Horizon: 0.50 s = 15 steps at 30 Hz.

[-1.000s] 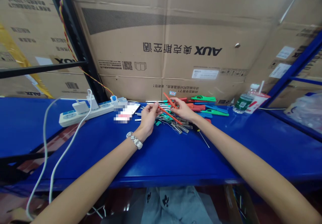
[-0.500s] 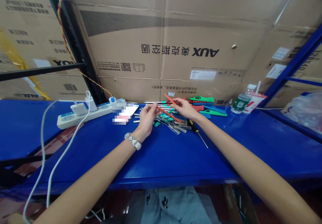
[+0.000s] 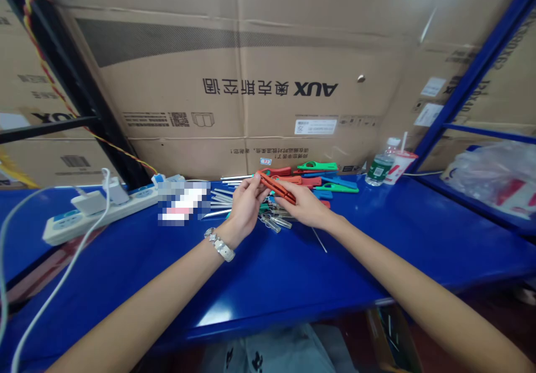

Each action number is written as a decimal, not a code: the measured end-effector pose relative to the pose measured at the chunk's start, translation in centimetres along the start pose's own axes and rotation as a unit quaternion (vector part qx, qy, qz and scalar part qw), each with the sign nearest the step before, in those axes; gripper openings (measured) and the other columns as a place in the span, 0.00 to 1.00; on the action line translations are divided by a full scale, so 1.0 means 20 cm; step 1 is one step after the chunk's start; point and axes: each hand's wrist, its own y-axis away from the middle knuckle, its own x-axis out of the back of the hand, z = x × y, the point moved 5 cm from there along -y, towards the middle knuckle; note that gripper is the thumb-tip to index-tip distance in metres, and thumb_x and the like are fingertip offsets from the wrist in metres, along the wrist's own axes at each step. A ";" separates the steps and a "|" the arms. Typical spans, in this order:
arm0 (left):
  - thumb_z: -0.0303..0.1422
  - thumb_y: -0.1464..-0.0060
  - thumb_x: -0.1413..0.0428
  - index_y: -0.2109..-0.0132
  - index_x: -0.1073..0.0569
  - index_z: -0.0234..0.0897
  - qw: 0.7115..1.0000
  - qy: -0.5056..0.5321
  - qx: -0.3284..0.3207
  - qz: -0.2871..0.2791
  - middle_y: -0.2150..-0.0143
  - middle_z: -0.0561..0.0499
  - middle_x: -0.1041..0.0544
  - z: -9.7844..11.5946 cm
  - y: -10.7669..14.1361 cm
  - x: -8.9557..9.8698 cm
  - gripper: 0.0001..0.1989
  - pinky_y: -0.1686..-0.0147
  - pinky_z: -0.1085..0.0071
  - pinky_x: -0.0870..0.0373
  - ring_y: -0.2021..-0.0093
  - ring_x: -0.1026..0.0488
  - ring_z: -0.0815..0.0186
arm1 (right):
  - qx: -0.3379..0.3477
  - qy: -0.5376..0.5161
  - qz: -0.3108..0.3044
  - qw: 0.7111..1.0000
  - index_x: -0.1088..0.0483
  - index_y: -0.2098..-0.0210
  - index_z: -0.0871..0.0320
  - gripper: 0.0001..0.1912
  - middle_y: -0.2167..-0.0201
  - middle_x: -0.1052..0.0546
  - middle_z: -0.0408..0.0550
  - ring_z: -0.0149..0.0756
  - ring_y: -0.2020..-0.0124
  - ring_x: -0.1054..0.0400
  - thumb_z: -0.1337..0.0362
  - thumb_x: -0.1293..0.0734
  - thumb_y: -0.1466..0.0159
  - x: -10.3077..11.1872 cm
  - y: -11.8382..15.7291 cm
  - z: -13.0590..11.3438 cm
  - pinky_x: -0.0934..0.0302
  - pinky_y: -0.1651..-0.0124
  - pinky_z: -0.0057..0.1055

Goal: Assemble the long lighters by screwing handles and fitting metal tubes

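You hold an orange plastic lighter casing point(image 3: 278, 187) slantwise between both hands, above the pile on the blue table point(image 3: 259, 275), a dark line running along its length. Your left hand point(image 3: 245, 205) has thumb and fingertips pinched closed on its far-left end; your right hand point(image 3: 309, 204) has its fingers closed about the near-right end, their exact grip hard to tell. Metal rods point(image 3: 221, 199) lie by your left hand, clear plastic tubes point(image 3: 271, 223) just below, and a green lighter handle point(image 3: 317, 166) behind your right

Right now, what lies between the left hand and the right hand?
In the head view, an orange plastic piece lies between left hand and right hand, held by both.
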 end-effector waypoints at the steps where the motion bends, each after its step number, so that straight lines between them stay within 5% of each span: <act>1: 0.33 0.42 0.39 0.68 0.27 0.34 1.000 -0.017 0.003 -0.010 0.67 0.49 0.22 -0.01 -0.01 -0.02 0.09 0.54 0.68 0.27 0.63 0.24 0.68 | -0.003 0.004 0.000 1.000 0.32 0.38 0.56 0.24 0.44 0.24 0.53 0.45 0.44 0.29 0.69 0.37 0.33 0.03 0.01 0.01 0.38 0.40 0.45; 9: 0.40 0.50 0.33 0.61 0.23 0.34 0.959 -0.250 -0.023 -0.134 0.69 0.51 0.23 -0.03 -0.28 -0.21 0.15 0.63 0.69 0.28 0.69 0.25 0.68 | -0.006 0.140 -0.036 0.989 0.36 0.36 0.58 0.28 0.39 0.27 0.56 0.47 0.41 0.32 0.72 0.39 0.35 0.32 -0.02 0.24 0.39 0.39 0.47; 12: 0.39 0.52 0.32 0.62 0.24 0.32 0.937 -0.296 -0.021 -0.184 0.69 0.50 0.22 -0.06 -0.40 -0.28 0.16 0.60 0.68 0.26 0.69 0.25 0.68 | -0.035 0.165 -0.041 0.985 0.39 0.36 0.60 0.30 0.47 0.22 0.56 0.45 0.50 0.26 0.73 0.38 0.37 0.42 -0.07 0.35 0.34 0.47 0.43; 15: 0.38 0.50 0.33 0.62 0.25 0.33 0.937 -0.301 0.002 -0.178 0.66 0.48 0.19 -0.11 -0.52 -0.32 0.14 0.56 0.67 0.25 0.64 0.21 0.66 | -0.047 0.220 -0.032 0.974 0.33 0.40 0.59 0.25 0.53 0.20 0.54 0.43 0.56 0.27 0.73 0.38 0.37 0.53 -0.13 0.44 0.35 0.51 0.41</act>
